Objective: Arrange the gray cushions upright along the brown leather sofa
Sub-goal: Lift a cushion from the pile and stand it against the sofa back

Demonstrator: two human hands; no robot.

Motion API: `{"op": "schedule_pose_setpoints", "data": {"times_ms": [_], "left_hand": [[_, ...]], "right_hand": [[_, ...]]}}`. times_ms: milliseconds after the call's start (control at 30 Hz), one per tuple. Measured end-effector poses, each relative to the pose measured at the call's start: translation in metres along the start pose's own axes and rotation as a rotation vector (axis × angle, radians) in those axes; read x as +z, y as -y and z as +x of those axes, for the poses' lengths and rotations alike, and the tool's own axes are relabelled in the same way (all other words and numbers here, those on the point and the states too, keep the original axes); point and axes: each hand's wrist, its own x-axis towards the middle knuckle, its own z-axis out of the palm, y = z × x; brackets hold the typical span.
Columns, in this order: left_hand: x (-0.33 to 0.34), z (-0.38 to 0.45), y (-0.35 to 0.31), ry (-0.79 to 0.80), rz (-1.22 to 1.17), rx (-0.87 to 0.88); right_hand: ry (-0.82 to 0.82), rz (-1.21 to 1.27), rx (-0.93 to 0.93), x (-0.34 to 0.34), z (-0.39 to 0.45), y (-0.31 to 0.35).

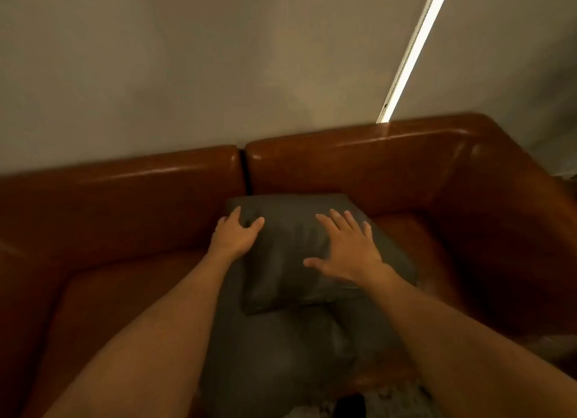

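A gray cushion [290, 249] lies flat on the seat of the brown leather sofa [390, 167], its far edge close to the backrest. It rests on top of a second gray cushion [274, 355] nearer to me. My left hand [234, 235] grips the upper cushion's far left corner, fingers curled over the edge and thumb on top. My right hand [349, 249] lies flat on the upper cushion's right half with fingers spread.
The sofa backrest runs left to right with a seam [245, 170] between two sections. A right armrest [505, 214] closes off the corner. A plain wall with a bright light strip [412, 52] rises behind the sofa.
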Motion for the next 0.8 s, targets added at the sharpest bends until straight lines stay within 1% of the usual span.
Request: {"op": "schedule_pose_setpoints", "data": {"times_ms": [100,167,233,333,533,633,700,800], "left_hand": [[0.014,0.011,0.01,0.043,-0.079,-0.081],[0.023,0.017,0.014,0.092,-0.197,-0.142],[0.031,0.022,0.015,0.113,-0.326,-0.201],[0.04,0.033,0.011,0.133,-0.445,-0.268],[0.057,0.06,-0.006,0.111,-0.541,-0.366],[0.054,0.058,-0.007,0.093,-0.585,-0.378],[0.058,0.059,-0.008,0.072,-0.601,-0.4],[0.061,0.058,-0.014,0.017,-0.652,-0.366]], "right_hand": [[0.067,0.034,0.049,0.017,0.008,-0.01],[0.089,0.09,0.09,0.027,0.015,-0.018],[0.081,0.154,0.134,0.032,0.027,-0.027],[0.068,0.246,0.236,0.03,0.049,-0.048],[0.163,0.295,0.425,0.026,0.088,-0.096],[0.185,0.44,0.52,0.03,0.094,-0.11],[0.206,0.561,0.532,0.032,0.098,-0.115],[0.184,0.612,0.507,0.032,0.102,-0.115]]}}
